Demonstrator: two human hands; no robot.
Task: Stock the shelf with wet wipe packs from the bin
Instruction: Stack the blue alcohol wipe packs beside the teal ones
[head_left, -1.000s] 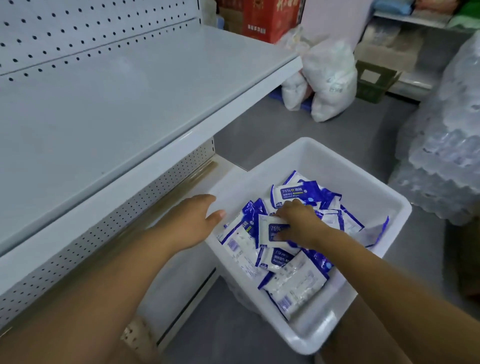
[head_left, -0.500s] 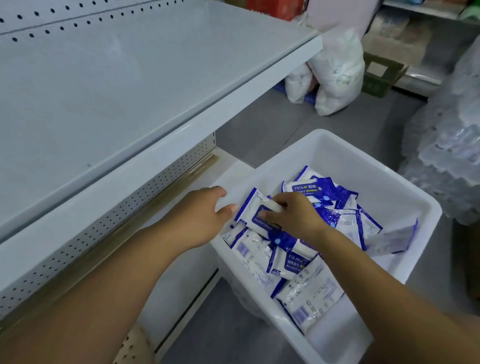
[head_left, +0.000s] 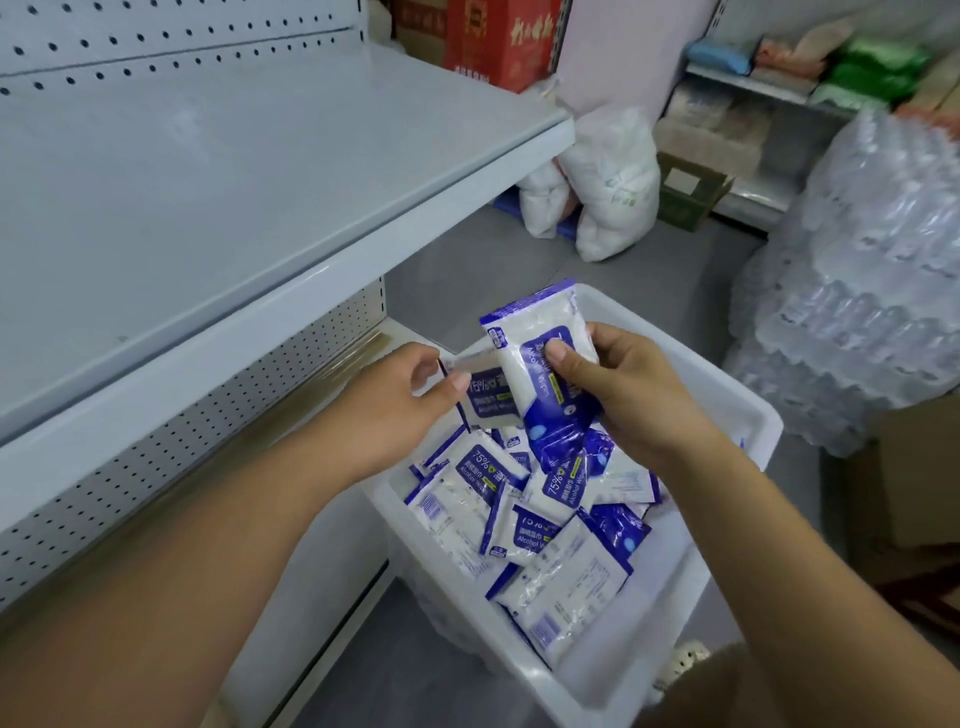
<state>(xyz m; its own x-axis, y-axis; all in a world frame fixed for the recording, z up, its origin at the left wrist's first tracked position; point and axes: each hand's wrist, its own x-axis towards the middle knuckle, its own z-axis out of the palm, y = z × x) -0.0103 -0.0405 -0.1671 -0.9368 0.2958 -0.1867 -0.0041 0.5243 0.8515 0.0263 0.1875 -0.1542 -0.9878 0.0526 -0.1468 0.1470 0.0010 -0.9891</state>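
The first white-and-blue soft plastic wet wipe pack was held above the far left corner of the white rectangular plastic bin. Its long axis stood near upright with a slight tilt. The right hand gripped it, with the thumb across the printed face and the fingers curled behind. A second white-and-blue wet wipe pack overlapped it on the left, with its long axis near level. The left hand pinched this pack between thumb and fingers.

The bare grey-white metal shelf lay up and to the left of both hands, and the left hand was the nearer. Judged from this layout, placement would require a leftward, upward carry over the shelf's front edge.

Legible print on the held packs and on the loose packs in the bin read "75%" and "Alcohol Wipes". The Chinese characters were too small to read. Several loose packs showed barcodes.

Beyond the bin were a red cardboard carton with illegible lettering, white sacks on the floor, and wrapped clear bottles.
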